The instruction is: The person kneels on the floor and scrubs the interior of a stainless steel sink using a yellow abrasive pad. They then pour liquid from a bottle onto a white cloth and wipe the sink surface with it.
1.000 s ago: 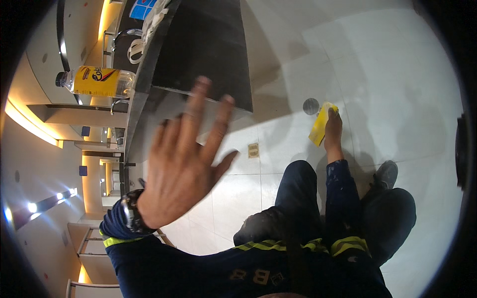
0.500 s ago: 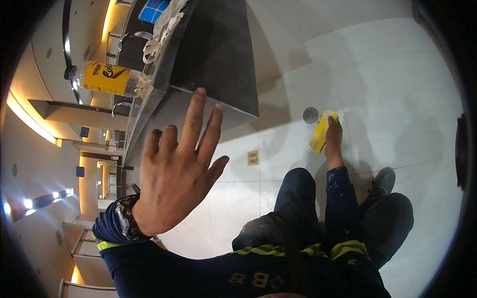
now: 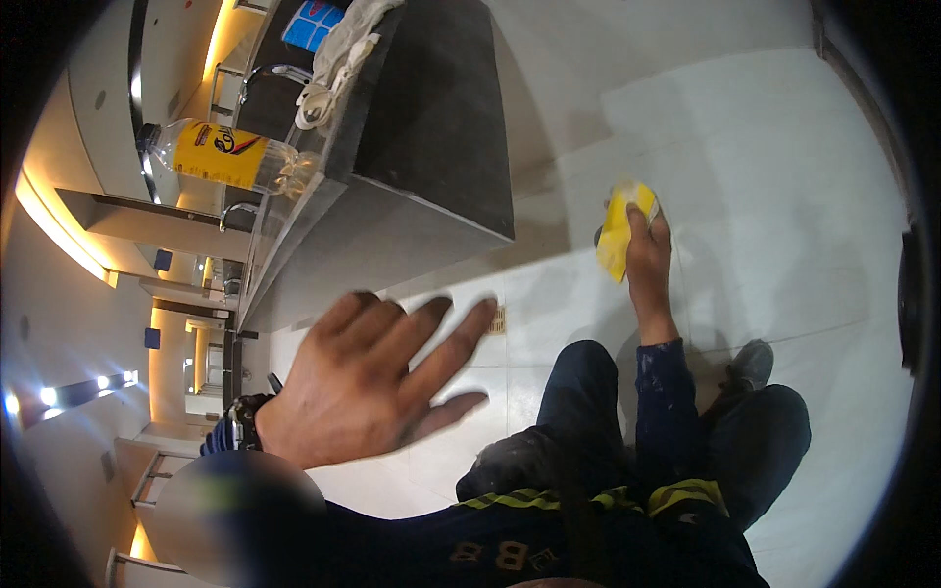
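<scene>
My left hand hangs in the air below the counter's corner, fingers apart and bent a little, holding nothing. A watch is on its wrist. Further right, my right hand grips a creased yellow sheet, thumb laid across its face. That sheet is over the pale tiled floor; its exact kind I cannot make out. A dark stone counter stands left of it, with a dull grey front.
On the counter's edge stands a clear bottle with a yellow label. Behind it are a whitish cloth, a blue packet and a chrome tap. A brass floor drain is partly behind my left fingers. My bent knee is nearby.
My left hand has dropped away from the counter's corner, its fingers swinging right. The right hand has moved slightly up and left with the yellow sheet, which is now tilted and more bent.
</scene>
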`<action>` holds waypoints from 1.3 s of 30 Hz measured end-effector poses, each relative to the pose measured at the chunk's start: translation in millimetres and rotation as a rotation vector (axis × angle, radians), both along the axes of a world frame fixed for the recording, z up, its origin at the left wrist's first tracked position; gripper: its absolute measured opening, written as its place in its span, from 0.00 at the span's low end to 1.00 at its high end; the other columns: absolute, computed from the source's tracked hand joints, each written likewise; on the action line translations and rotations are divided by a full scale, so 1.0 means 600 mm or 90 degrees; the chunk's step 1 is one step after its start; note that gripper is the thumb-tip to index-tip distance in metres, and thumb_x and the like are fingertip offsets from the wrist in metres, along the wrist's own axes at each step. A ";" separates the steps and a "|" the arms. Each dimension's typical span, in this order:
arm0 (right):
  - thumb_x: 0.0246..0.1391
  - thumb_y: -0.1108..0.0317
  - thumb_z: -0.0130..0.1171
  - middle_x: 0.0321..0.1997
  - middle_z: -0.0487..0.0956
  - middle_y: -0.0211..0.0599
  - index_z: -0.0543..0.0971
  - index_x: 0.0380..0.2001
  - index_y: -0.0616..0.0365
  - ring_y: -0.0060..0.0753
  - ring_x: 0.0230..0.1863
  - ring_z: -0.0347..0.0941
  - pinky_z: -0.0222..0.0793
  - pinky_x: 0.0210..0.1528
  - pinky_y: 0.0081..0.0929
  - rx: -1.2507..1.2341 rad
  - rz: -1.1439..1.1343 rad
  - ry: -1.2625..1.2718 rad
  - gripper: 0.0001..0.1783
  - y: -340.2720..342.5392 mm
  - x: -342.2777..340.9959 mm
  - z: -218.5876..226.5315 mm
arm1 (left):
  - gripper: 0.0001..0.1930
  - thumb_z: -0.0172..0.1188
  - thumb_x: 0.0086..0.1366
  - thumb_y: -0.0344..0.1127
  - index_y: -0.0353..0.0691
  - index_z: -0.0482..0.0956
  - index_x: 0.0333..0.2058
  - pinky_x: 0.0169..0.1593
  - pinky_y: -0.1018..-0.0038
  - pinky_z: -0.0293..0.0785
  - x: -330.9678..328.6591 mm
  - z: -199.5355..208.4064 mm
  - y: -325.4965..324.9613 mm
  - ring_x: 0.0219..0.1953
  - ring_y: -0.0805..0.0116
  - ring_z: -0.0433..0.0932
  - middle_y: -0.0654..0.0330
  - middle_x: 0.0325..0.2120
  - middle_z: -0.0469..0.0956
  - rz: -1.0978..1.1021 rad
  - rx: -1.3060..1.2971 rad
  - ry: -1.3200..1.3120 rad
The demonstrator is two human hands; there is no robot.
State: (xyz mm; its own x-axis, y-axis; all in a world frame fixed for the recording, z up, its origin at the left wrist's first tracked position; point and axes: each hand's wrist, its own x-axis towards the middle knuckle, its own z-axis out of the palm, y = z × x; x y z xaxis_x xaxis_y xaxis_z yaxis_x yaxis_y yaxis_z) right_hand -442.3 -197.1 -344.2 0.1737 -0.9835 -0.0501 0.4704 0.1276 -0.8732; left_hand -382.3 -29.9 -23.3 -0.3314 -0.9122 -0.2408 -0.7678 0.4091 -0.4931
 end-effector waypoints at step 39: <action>0.48 0.48 0.67 0.48 0.81 0.47 0.81 0.48 0.54 0.51 0.51 0.76 0.71 0.53 0.41 -0.944 0.136 0.759 0.28 -0.230 0.250 0.603 | 0.23 0.63 0.60 0.45 0.39 0.79 0.52 0.56 0.64 0.70 0.508 0.015 0.053 0.53 0.53 0.76 0.47 0.48 0.79 0.386 -0.769 0.612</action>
State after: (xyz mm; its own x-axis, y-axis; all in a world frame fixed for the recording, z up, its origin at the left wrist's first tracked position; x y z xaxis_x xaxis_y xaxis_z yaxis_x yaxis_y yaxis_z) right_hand -292.4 -334.9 17.8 0.7944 -0.3133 0.5204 -0.2881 -0.9486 -0.1312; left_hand -77.5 1.8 -14.2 0.5198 -0.4518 0.7250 -0.8542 -0.2855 0.4345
